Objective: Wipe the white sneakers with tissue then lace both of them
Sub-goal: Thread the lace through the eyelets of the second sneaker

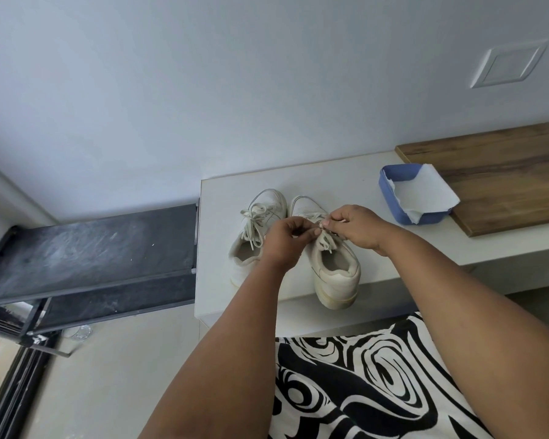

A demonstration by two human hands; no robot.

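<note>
Nearest the camera: a black-and-white swirl garment (362, 384) on the person's lap or body, both bare forearms reaching out over it toward a white ledge (216, 248).

Right sneaker (333, 264) lies on the ledge, heel toward the person and hanging slightly past the front edge, toe pointing away toward the wall. Long axis runs near-to-far, tilted a little left at the toe. Both hands meet just above its tongue. Left hand (286, 239) comes in from the left side, fingers curled, pinching a lace (325, 240) end; right hand (352, 226) comes from the right, thumb and forefinger pinching the lace too. Fingertips of the two hands are almost touching over the upper eyelets. Loose lace loops hang below the grip onto the tongue. Looks like tying or threading at the top of this shoe; which eyelet, cannot tell.

Left sneaker (254, 236) sits just beside it, parallel, same heading, partly covered by the left wrist. Its laces are through and lie in a loose bunch, so probably done or nearly done.

The lace runs crosswise to the shoe's axis, each hand on its own side, so a pull would go outward, left and right. Nothing blocks that; the left sneaker is close to the left hand's path.

Farther right: blue tray (390, 191) with tissue (425, 191) in it, resting against a wooden board (504, 172). Left, lower: a dark dusty shelf (92, 248). Behind, wall with a blank switch plate (511, 63).
</note>
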